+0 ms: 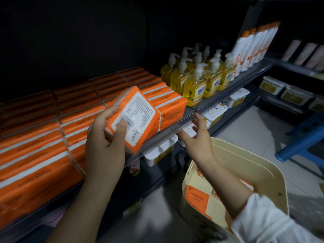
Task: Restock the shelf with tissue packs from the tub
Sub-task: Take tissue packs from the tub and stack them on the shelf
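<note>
The left hand (105,137) holds one orange tissue pack (133,118) just in front of the shelf (175,127). Its grip is closed on the pack: the thumb lies on the white printed face near the barcode, and the fingers wrap the far side. The pack is tilted, with its label face turned up toward the camera, and its lower corner hangs over the front rail of the shelf. Behind it, rows of the same orange packs (52,146) fill the shelf from the left side to about the middle.

The right hand (196,137) is empty, its grip wide, fingers spread, just right of the held pack and not touching it. It is above the cream tub (263,172), which stands on the floor below the shelf. More packs lie inside the tub (198,199).

To the right on the shelf stand yellow soap bottles (198,81) with pumps, and white bottles (250,48) beyond them.
</note>
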Demonstrator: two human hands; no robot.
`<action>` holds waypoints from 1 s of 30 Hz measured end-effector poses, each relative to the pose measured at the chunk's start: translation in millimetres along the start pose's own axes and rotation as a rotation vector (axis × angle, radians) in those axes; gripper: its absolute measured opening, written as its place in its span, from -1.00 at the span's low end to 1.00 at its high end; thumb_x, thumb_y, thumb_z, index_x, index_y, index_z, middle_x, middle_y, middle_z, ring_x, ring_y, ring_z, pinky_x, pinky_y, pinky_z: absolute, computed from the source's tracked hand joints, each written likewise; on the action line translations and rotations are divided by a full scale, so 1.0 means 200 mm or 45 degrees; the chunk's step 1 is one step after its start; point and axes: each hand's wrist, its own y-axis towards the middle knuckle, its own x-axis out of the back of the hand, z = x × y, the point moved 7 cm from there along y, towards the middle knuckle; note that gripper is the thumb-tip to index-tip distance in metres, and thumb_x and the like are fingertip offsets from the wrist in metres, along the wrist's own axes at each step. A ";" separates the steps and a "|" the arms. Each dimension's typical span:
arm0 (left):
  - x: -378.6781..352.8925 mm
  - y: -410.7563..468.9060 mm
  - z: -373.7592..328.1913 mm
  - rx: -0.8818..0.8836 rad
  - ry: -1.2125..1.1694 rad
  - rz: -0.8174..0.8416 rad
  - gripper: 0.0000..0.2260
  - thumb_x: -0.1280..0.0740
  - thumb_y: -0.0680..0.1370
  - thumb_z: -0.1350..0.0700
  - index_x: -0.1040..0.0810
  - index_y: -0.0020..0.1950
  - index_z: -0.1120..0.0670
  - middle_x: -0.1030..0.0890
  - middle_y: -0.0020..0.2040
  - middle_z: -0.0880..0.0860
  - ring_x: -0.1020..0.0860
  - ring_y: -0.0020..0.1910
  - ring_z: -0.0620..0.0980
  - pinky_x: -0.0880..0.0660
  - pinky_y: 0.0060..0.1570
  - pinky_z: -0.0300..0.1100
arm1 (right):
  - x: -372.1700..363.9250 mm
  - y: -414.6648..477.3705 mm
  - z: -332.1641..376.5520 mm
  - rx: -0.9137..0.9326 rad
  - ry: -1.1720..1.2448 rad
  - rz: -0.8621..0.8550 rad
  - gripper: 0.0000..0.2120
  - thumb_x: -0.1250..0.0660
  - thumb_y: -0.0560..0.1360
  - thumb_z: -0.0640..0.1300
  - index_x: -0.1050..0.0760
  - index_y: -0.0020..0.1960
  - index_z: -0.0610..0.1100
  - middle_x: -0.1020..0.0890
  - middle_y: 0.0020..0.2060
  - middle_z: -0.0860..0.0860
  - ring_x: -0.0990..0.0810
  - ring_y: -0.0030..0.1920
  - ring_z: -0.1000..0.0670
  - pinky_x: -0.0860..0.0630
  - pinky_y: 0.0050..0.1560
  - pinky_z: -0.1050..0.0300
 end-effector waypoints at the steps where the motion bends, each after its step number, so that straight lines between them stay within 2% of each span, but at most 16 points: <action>1: -0.01 -0.02 -0.01 -0.004 0.044 0.056 -0.72 -0.25 0.57 0.09 -0.41 0.08 -0.33 -0.41 0.04 -0.26 -0.43 -0.13 -0.50 -0.38 -0.31 -0.56 | 0.00 -0.05 0.01 -0.013 0.022 0.016 -0.39 -0.35 0.50 -0.12 -0.17 0.48 -0.07 -0.38 0.35 0.05 -0.34 0.37 0.03 -0.32 0.36 0.06; 6: -0.08 -0.13 -0.02 0.128 0.036 0.320 -0.51 -0.28 0.56 0.17 -0.23 0.32 -0.31 -0.31 0.11 -0.28 -0.31 -0.12 -0.70 -0.33 -0.31 -0.65 | -0.02 -0.22 0.10 -0.165 0.302 0.214 -0.55 -0.19 0.57 0.05 -0.30 0.41 -0.06 -0.47 0.28 0.04 -0.45 0.26 0.06 -0.37 0.35 -0.01; 7: -0.08 -0.16 -0.02 0.176 0.021 0.345 -0.45 -0.28 0.55 0.19 -0.16 0.38 -0.29 -0.42 0.24 -0.16 -0.33 -0.12 -0.69 -0.34 -0.36 -0.63 | -0.03 -0.26 0.12 -0.181 0.348 0.279 -0.55 -0.19 0.57 0.05 -0.29 0.41 -0.05 -0.48 0.27 0.04 -0.46 0.26 0.07 -0.38 0.34 0.01; 8: -0.07 -0.19 -0.03 0.216 0.034 0.365 -0.40 -0.28 0.55 0.21 -0.12 0.43 -0.25 -0.22 0.36 0.09 -0.39 -0.18 -0.63 -0.35 -0.43 -0.59 | -0.04 -0.29 0.12 -0.192 0.382 0.340 -0.55 -0.19 0.57 0.05 -0.28 0.41 -0.05 -0.49 0.25 0.04 -0.48 0.24 0.08 -0.40 0.31 0.05; 9: -0.06 -0.21 -0.05 0.243 0.052 0.379 -0.38 -0.29 0.55 0.21 -0.09 0.47 -0.20 -0.38 0.25 0.22 -0.44 -0.29 -0.57 -0.36 -0.48 -0.55 | -0.05 -0.33 0.12 -0.205 0.398 0.395 -0.56 -0.21 0.56 0.04 -0.28 0.40 -0.04 -0.51 0.23 0.04 -0.51 0.21 0.08 -0.43 0.27 0.09; 11: -0.03 -0.24 -0.08 0.259 0.077 0.395 -0.36 -0.29 0.55 0.22 -0.06 0.51 -0.14 -0.36 0.17 0.33 -0.44 -0.46 -0.48 -0.35 -0.52 -0.52 | -0.08 -0.38 0.10 -0.246 0.421 0.475 -0.60 -0.24 0.56 -0.01 -0.33 0.36 -0.05 -0.56 0.18 0.01 -0.57 0.11 0.06 -0.49 0.15 0.11; 13: 0.00 -0.26 -0.07 0.230 0.111 0.415 -0.36 -0.30 0.54 0.19 -0.07 0.50 -0.15 -0.40 -0.15 0.19 -0.43 -0.47 -0.43 -0.35 -0.48 -0.51 | -0.12 -0.42 0.09 -0.309 0.507 0.526 -0.65 -0.26 0.56 -0.10 -0.37 0.33 -0.09 -0.60 0.13 -0.06 -0.60 0.00 0.01 -0.54 -0.04 0.13; 15: 0.05 -0.26 -0.03 0.190 0.168 0.430 -0.37 -0.34 0.52 0.15 -0.11 0.46 -0.22 -0.33 -0.26 0.06 -0.47 -0.36 -0.33 -0.39 -0.34 -0.43 | -0.17 -0.45 0.08 -0.374 0.607 0.570 -0.62 -0.31 0.53 -0.15 -0.36 0.33 -0.09 -0.59 0.14 -0.08 -0.61 -0.03 0.00 -0.53 -0.17 0.18; 17: 0.10 -0.25 0.02 0.135 0.245 0.442 -0.40 -0.39 0.49 0.16 -0.21 0.36 -0.29 -0.48 -0.07 0.00 -0.52 -0.06 -0.17 -0.44 -0.10 -0.29 | -0.23 -0.47 0.07 -0.443 0.647 0.616 -0.53 -0.37 0.48 -0.11 -0.34 0.35 -0.05 -0.54 0.24 -0.03 -0.59 0.05 -0.01 -0.52 -0.12 0.15; 19: 0.14 -0.24 0.02 -0.074 0.419 0.459 -0.46 -0.43 0.43 0.27 -0.36 0.18 -0.29 -0.48 0.09 -0.24 -0.47 0.15 -0.11 -0.33 0.05 -0.47 | -0.28 -0.50 0.06 -0.606 0.728 0.696 -0.47 -0.35 0.44 0.10 -0.35 0.35 -0.04 -0.53 0.25 -0.01 -0.59 0.03 -0.01 -0.54 -0.03 0.07; 20: 0.15 -0.25 0.01 -0.203 0.513 0.473 -0.49 -0.42 0.40 0.32 -0.43 0.09 -0.26 -0.49 0.08 -0.26 -0.47 0.16 -0.12 -0.30 0.05 -0.52 | -0.31 -0.52 0.06 -0.719 0.815 0.746 -0.45 -0.29 0.42 0.20 -0.41 0.30 -0.08 -0.57 0.19 -0.04 -0.61 0.00 -0.02 -0.56 -0.01 0.04; 22: 0.15 -0.29 0.00 -0.423 0.634 0.536 -0.62 -0.34 0.38 0.32 -0.56 0.01 -0.14 -0.55 0.05 -0.18 -0.48 0.14 -0.13 -0.34 0.13 -0.40 | -0.35 -0.55 0.06 -0.884 0.951 0.820 -0.42 -0.21 0.41 0.29 -0.49 0.18 -0.15 -0.65 0.03 -0.12 -0.65 -0.02 -0.07 -0.61 -0.01 0.01; 24: 0.13 -0.33 0.00 -0.615 0.675 0.607 -0.73 -0.23 0.42 0.23 -0.59 0.01 -0.05 -0.59 0.06 -0.13 -0.46 0.20 -0.13 -0.33 0.23 -0.17 | -0.37 -0.57 0.05 -0.942 0.979 0.827 -0.46 -0.34 0.39 0.13 -0.49 0.21 -0.21 -0.67 -0.07 -0.14 -0.67 -0.10 -0.04 -0.64 -0.09 0.07; 26: 0.11 -0.37 0.01 -0.725 0.727 0.692 -0.74 -0.29 0.43 0.13 -0.52 0.08 -0.11 -0.51 0.18 -0.17 -0.33 0.34 -0.11 -0.22 0.37 -0.08 | -0.38 -0.57 0.03 -0.967 0.990 0.770 -0.51 -0.41 0.37 -0.14 -0.46 0.25 -0.30 -0.67 -0.12 -0.14 -0.67 -0.24 0.00 -0.64 -0.24 0.14; 28: 0.11 -0.39 0.04 -0.644 0.821 0.781 -0.47 -0.48 0.30 -0.06 -0.40 0.22 -0.24 -0.26 0.36 -0.22 -0.09 0.44 -0.11 -0.06 0.39 -0.04 | -0.37 -0.55 0.03 -0.944 1.026 0.725 -0.66 -0.36 0.43 -0.29 -0.48 0.19 -0.30 -0.68 -0.17 -0.12 -0.67 -0.29 0.03 -0.63 -0.28 0.18; 30: 0.15 -0.37 0.09 -0.344 0.793 0.773 -0.17 -0.55 0.20 -0.18 -0.19 0.36 -0.33 -0.05 0.35 -0.33 0.05 0.42 -0.24 -0.02 0.36 -0.14 | -0.35 -0.51 0.05 -0.856 1.035 0.710 -0.78 -0.32 0.46 -0.34 -0.51 0.09 -0.24 -0.69 -0.21 -0.08 -0.68 -0.28 0.05 -0.63 -0.26 0.20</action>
